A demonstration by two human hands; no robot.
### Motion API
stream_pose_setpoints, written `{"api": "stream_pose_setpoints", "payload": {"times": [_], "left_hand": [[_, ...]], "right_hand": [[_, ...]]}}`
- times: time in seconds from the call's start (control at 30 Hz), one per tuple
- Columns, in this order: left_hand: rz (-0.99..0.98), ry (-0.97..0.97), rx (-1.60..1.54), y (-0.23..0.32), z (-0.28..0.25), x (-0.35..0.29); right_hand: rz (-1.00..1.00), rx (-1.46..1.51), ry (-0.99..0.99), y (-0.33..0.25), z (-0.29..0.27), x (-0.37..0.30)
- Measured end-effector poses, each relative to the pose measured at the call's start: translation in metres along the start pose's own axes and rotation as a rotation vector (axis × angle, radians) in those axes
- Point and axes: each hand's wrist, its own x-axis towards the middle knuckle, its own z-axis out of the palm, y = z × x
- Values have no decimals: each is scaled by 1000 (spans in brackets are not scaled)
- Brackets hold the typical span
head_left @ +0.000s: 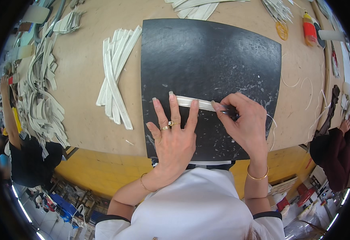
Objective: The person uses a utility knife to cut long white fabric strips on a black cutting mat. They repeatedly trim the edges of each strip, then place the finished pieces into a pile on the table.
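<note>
A narrow white strip (189, 102) with lengthwise ridges lies across the black mat (207, 52). Spread fingers of my left hand (173, 138) press the strip down; that hand is open and wears rings. At the strip's right end, my right hand (245, 120) is closed in a pinch around a small dark tool (231, 113), mostly covered by the fingers, so its exact kind is hidden. Its thumb and fingertips are close to the strip's end; I cannot tell whether they touch it. Thin white cord (273, 122) curls beside the right hand.
Similar white strips (115, 76) lie crossed in a pile left of the mat. Heaps of white strips (43, 96) fill the far left; more strips (199, 9) lie at the back. A red and yellow bottle (309, 30) stands back right. Co-workers sit at both sides.
</note>
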Motion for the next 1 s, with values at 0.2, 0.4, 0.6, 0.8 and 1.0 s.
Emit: {"api": "stream_pose_setpoints", "payload": {"times": [0.2, 0.4, 0.6, 0.8, 1.0], "left_hand": [[121, 33, -14, -14, -1, -4], [156, -27, -48, -18, -6, 0], [169, -52, 31, -15, -11, 2], [138, -53, -122, -16, -13, 3], [104, 33, -113, -13, -10, 6]], "right_hand": [[-7, -59, 18, -3, 1, -3], [-34, 10, 17, -15, -2, -3], [-64, 279, 1, -22, -13, -2], [168, 133, -56, 4, -18, -4], [137, 122, -61, 16, -15, -9]]}}
